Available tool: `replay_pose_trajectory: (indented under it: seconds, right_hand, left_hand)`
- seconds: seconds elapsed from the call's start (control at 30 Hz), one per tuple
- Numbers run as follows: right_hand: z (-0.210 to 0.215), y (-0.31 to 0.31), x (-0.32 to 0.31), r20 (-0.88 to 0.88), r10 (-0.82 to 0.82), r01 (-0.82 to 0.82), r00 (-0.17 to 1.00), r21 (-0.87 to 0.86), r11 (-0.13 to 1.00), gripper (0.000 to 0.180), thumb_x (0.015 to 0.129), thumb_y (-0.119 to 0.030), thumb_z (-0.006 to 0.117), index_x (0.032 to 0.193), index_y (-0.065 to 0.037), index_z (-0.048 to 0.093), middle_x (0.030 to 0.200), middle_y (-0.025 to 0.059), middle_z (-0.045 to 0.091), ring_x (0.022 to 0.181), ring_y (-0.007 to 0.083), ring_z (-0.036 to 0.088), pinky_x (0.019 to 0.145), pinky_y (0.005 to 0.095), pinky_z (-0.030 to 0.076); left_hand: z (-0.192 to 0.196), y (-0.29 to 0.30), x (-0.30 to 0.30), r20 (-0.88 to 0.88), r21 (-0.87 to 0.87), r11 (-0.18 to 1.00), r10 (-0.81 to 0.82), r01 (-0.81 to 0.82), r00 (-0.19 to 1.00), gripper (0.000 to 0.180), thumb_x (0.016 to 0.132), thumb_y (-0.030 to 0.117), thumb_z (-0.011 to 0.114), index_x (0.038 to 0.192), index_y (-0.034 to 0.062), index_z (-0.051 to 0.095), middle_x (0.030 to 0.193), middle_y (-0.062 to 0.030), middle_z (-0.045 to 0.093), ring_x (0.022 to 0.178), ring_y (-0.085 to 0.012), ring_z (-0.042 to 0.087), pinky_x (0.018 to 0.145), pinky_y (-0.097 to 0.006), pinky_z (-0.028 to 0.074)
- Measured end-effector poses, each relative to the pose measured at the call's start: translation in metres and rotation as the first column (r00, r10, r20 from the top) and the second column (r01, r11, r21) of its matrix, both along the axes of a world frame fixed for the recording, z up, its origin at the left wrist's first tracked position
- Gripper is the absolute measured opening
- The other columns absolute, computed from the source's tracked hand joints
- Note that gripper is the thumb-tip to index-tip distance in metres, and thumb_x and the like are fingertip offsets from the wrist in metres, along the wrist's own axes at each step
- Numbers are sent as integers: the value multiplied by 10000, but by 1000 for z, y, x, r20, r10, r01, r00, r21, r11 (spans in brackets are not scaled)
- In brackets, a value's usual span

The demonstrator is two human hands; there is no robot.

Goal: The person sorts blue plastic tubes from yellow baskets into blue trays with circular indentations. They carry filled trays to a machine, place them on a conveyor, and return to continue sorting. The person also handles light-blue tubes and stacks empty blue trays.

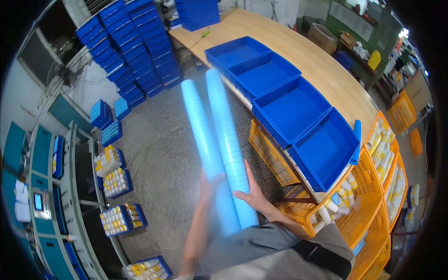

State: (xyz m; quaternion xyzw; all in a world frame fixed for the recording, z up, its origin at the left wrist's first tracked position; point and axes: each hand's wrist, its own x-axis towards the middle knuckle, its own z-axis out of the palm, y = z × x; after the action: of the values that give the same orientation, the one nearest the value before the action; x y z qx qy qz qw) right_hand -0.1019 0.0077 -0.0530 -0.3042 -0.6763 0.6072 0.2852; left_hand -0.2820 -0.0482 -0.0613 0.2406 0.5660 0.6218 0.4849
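Note:
Two long light-blue tubes stand side by side in front of me, lower ends against my lap and tops leaning away. The right tube (226, 126) has many ring lines, like a column of short sections. The left tube (198, 121) is smeared by motion and its lines barely show. My right hand (253, 191) is closed round the lower part of the right tube, thumb across its front. Lower on the left tube, my left hand (210, 186) grips its side, its fingers blurred and partly hidden. Blue trays (291, 109) sit in a row to the right.
The trays line the edge of a wooden table (322, 51); a short blue tube (356, 140) leans beside the nearest. Yellow crates (366, 205) with white and yellow rolls stand at right. Stacked blue bins (135, 46) rise far left. Filled blue trays (126, 221) lie along a machine (77, 196).

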Motion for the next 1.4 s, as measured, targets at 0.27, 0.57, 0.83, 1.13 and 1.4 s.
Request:
replay_pose_trajectory:
  seconds: [0.27,0.57,0.83,1.13,1.4]
  right_hand:
    - [4,118,-43,-114,-345,331,932,-127,935,1078,823,-171,728,1610,-64,-1,1611,233,229,1463,329,300,1180,425,274]
    - [9,238,-126,-84,-679,668,729,-130,733,1055,794,-101,750,1614,-81,86,1604,206,272,1456,317,322,1168,420,307]
    - [40,244,-108,129,-821,830,556,-41,556,1061,802,-186,735,1624,-143,65,1642,200,190,1486,344,255,1182,445,271]
    - [124,272,-101,-319,-462,450,828,-114,886,824,1042,-554,392,1614,-159,-50,1502,230,403,1229,264,536,908,358,533]
    - [73,338,63,-101,-976,960,-190,-225,-164,697,992,-434,587,1475,6,342,1374,219,501,1204,309,556,986,425,492]
  left_hand:
    - [12,162,-71,133,-119,985,-106,122,985,914,802,282,741,1535,71,237,1285,-213,482,1138,-324,550,844,-451,558]
    - [29,391,-134,42,-62,789,-610,612,791,712,852,129,726,1471,40,386,1304,-172,570,1177,-290,574,994,-422,476]
    - [36,603,-130,-943,-208,661,-330,721,30,838,878,367,730,1487,-78,367,1370,-294,547,1252,-375,558,1067,-460,421]
    - [110,688,53,488,-30,291,-830,956,268,496,919,395,666,1154,-22,536,883,-185,644,758,-313,683,627,-423,607]
    - [112,528,123,871,150,-181,-441,972,-216,734,969,444,565,1389,-119,351,1137,-284,556,864,-299,619,715,-373,585]
